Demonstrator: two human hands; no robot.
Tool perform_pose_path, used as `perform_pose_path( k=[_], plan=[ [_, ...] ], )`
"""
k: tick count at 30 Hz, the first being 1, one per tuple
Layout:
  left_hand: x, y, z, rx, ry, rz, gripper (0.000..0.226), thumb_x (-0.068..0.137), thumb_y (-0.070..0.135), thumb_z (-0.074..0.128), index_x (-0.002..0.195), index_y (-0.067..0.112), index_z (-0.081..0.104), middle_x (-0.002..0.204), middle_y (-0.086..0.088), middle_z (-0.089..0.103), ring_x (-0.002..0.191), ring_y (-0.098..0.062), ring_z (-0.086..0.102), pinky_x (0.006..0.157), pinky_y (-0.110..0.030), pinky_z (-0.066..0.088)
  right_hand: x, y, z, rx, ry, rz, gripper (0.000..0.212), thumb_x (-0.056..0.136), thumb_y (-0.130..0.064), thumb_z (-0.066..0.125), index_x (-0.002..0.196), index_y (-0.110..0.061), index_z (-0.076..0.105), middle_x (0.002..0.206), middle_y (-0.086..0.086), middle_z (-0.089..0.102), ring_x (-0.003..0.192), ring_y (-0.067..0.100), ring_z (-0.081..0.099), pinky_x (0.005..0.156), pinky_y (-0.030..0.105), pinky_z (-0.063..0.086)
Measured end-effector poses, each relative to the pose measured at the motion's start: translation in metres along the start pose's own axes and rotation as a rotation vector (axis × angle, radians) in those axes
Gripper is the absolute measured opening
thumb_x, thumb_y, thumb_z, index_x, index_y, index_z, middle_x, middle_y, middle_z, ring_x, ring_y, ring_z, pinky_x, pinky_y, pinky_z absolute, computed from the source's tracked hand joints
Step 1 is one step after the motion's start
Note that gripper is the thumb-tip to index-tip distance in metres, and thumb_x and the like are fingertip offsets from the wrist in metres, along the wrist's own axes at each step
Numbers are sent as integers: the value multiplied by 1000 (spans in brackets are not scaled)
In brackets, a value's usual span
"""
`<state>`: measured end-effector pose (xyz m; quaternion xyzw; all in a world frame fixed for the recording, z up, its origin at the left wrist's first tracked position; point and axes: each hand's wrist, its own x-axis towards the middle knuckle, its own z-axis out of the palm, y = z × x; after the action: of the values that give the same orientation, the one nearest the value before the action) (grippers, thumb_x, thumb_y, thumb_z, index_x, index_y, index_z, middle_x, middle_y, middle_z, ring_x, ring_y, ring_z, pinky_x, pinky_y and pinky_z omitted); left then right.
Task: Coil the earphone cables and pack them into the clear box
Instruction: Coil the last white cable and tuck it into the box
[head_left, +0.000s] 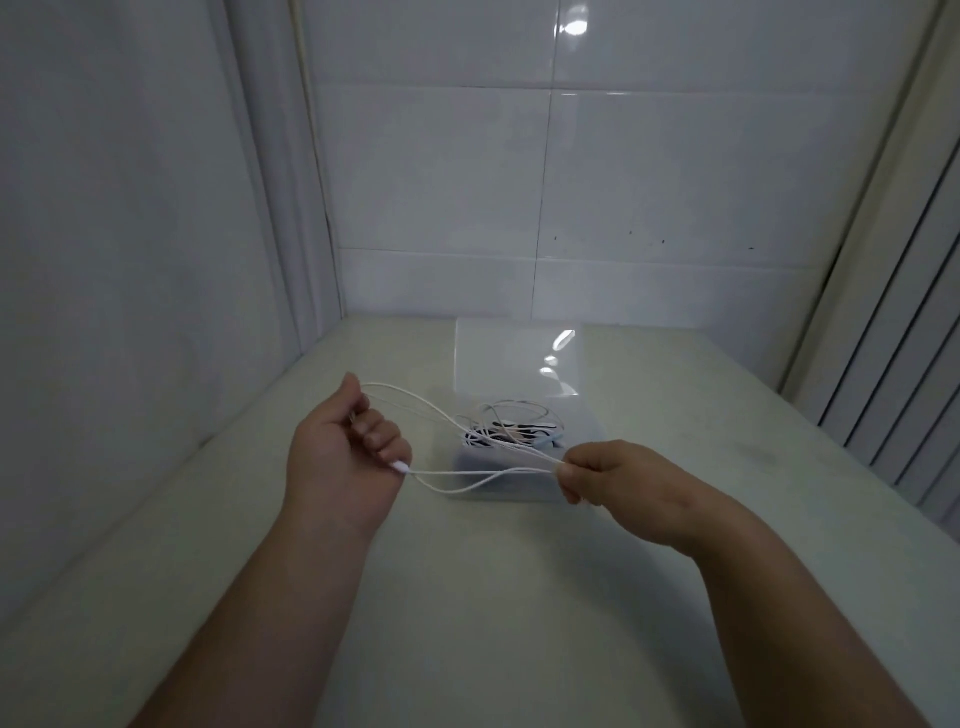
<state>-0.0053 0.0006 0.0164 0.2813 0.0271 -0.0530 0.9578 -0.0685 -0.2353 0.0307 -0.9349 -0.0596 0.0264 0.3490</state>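
Both bare forearms reach forward, the hands apart. The left hand, palm turned inward, curls its fingers round the white earphone cable; the right hand pinches its strands at the fingertips.

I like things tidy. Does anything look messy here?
Yes. The cables in the box lie in a loose tangle, not neat coils. The white cable between left hand and right hand looks fine.

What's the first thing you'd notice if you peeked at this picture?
Two hands in the middle: the left hand and the right hand stretch a thin white cable in loops between them, above the pale table. Just behind sits the clear box, with a tangle of black and white cables inside.
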Motion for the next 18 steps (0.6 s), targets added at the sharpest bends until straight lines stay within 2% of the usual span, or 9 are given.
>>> perform_pose_path(
  k=[2,4,6,8,9,11,13,18],
  plan=[
    [0,0,1,-6,-1,11,34,94,31,49,63,19,42,45,8,32,37,-6,32,40,-15,27,0,0,-1,-14,20,-7,31,100,-27,47,75,-15,62,79,0,54,67,12,47,64,27,38],
    [-2,-1,3,-39,9,29,33,95,28,49,64,19,43,48,7,39,41,-6,39,44,-16,35,1,2,-2,8,33,-5,33,99,-26,48,72,-15,63,80,2,62,70,14,52,70,31,43],
    [-3,-3,7,-96,58,83,33,97,25,47,66,16,44,48,5,46,43,-8,50,49,-18,47,1,3,-1,51,22,8,36,100,-26,46,69,-15,61,72,2,70,65,12,57,72,31,48],
    [-4,-5,10,-109,75,113,36,100,27,42,66,15,43,44,3,46,40,-10,55,50,-19,52,1,2,1,52,35,17,37,100,-29,45,67,-16,57,57,0,65,50,8,53,61,26,45],
    [-4,-5,11,-97,55,103,37,100,30,41,66,16,41,42,4,42,36,-9,51,45,-16,49,2,1,1,35,61,12,38,100,-31,45,67,-17,56,53,-1,59,45,8,50,56,25,43],
    [-4,-5,9,-29,-4,53,37,99,36,41,66,19,40,43,7,33,31,-7,35,35,-13,31,3,1,0,13,105,-5,38,99,-35,47,66,-19,56,52,-3,52,44,8,46,53,24,39],
    [-1,-3,5,49,-29,31,36,98,37,43,66,19,43,45,7,29,32,-6,24,32,-15,19,3,1,-2,11,108,-14,37,98,-37,49,65,-20,56,53,-5,49,45,7,43,52,23,37],
    [1,5,-1,75,35,15,34,92,26,49,60,18,40,50,5,35,40,-9,31,38,-19,20,2,3,-3,87,100,-53,35,95,-36,54,66,-19,60,44,-14,47,42,0,40,48,15,34]
  ],
)
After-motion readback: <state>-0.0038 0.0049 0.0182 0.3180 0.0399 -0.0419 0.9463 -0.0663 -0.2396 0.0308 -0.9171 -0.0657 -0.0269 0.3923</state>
